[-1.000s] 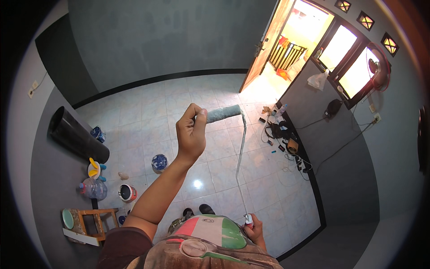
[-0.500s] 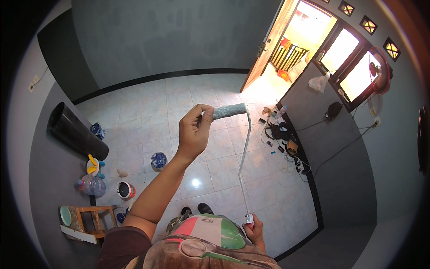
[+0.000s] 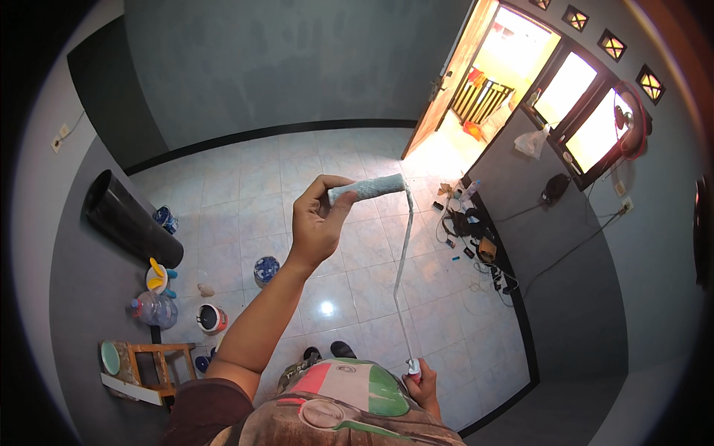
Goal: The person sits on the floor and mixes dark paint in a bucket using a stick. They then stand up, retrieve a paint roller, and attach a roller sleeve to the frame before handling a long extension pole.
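Observation:
A long-framed paint roller [image 3: 401, 282] spans both hands in front of my body. My left hand [image 3: 316, 223] grips the end of its grey-green fluffy sleeve [image 3: 379, 186] at the middle of the view, thumb on the near side and fingers curled behind it. A thin bent metal rod runs down from the sleeve's right end to the handle at the lower centre. My right hand [image 3: 422, 386] is closed round that handle [image 3: 413, 372], beside my stained shirt.
Buckets [image 3: 212, 320], a water jug [image 3: 158, 311], a black rolled sheet [image 3: 130, 218] and a wooden stool [image 3: 163, 364] line the left wall. Cables and clutter [image 3: 468, 238] lie along the right wall. An open door [image 3: 431, 97] and windows are at the back right.
My left thumb has shifted down along the sleeve, and its fingers now sit further round the end. The roller has moved slightly right since a second ago; my right hand stays on the handle.

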A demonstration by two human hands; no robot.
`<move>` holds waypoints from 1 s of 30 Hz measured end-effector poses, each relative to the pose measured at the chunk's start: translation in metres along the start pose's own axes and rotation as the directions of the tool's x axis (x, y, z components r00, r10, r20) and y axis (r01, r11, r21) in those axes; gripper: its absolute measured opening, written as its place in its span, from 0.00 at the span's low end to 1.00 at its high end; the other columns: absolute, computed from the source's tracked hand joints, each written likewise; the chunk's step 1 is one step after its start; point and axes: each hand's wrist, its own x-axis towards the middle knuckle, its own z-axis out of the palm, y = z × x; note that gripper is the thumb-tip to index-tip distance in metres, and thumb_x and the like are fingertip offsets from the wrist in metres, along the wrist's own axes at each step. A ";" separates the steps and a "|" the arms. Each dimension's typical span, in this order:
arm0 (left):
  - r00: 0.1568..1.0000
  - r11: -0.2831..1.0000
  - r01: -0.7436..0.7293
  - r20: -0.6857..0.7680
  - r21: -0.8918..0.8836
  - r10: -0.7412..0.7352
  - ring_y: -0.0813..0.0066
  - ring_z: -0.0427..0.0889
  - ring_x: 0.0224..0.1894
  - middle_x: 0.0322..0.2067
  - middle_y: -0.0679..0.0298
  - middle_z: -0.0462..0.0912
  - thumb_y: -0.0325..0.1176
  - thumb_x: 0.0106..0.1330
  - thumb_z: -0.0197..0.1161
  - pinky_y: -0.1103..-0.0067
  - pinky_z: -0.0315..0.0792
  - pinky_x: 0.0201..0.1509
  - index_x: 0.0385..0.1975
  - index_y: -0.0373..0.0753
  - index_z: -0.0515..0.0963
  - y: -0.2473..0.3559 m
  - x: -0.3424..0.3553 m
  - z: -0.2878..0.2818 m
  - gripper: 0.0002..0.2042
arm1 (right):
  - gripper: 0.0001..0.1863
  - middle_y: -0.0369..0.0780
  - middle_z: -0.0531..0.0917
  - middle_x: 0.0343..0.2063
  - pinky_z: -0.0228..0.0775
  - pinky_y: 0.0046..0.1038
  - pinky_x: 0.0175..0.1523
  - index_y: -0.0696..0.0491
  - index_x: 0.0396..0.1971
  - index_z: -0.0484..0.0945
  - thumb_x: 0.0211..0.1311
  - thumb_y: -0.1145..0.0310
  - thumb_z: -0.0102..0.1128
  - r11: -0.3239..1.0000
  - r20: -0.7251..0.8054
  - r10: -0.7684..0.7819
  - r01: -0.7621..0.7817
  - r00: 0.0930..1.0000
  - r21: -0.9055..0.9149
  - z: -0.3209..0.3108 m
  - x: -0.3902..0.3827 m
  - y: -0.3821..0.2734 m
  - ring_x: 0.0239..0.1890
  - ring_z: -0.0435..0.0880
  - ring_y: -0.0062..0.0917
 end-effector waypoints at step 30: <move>0.994 0.997 0.064 0.090 0.044 -0.068 0.83 0.71 0.35 0.32 0.70 0.76 0.38 0.77 0.66 0.84 0.69 0.40 0.49 0.33 0.83 0.019 -0.010 -0.022 0.13 | 0.13 0.35 0.75 0.15 0.69 0.26 0.28 0.57 0.39 0.81 0.52 0.77 0.67 0.999 -0.040 0.002 -0.004 0.999 -0.044 0.009 -0.016 -0.001 0.19 0.75 0.19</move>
